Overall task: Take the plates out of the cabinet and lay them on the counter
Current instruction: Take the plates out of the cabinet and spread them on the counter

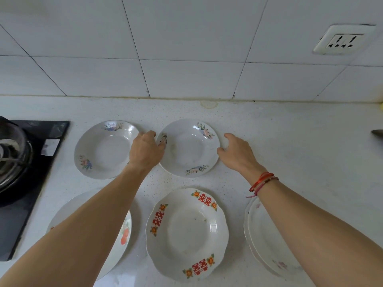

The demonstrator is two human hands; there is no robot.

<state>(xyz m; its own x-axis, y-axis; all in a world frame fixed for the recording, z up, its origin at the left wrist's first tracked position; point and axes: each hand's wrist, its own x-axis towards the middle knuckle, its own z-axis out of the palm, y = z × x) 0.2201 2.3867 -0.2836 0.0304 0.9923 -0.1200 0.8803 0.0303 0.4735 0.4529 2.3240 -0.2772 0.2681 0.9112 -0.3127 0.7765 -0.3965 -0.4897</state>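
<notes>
Several white plates lie on the speckled counter (290, 141). My left hand (145, 151) pinches the left rim of the back middle floral plate (188, 148), thumb on top of the rim, and the plate rests flat. My right hand (236, 152) is at that plate's right rim with its fingers spread and only the thumb tip at the edge. Another floral plate (103, 150) lies at the back left. A plate with red characters (186, 233) lies front middle. My left forearm partly covers a plate with orange fruit (125, 233). The cabinet is out of view.
A stack of plates (267, 241) sits at the front right under my right forearm. A black gas hob (31, 183) with a pan on it fills the left edge. A tiled wall with a socket (342, 40) rises behind the counter. A dark object (377, 133) pokes in at the right edge.
</notes>
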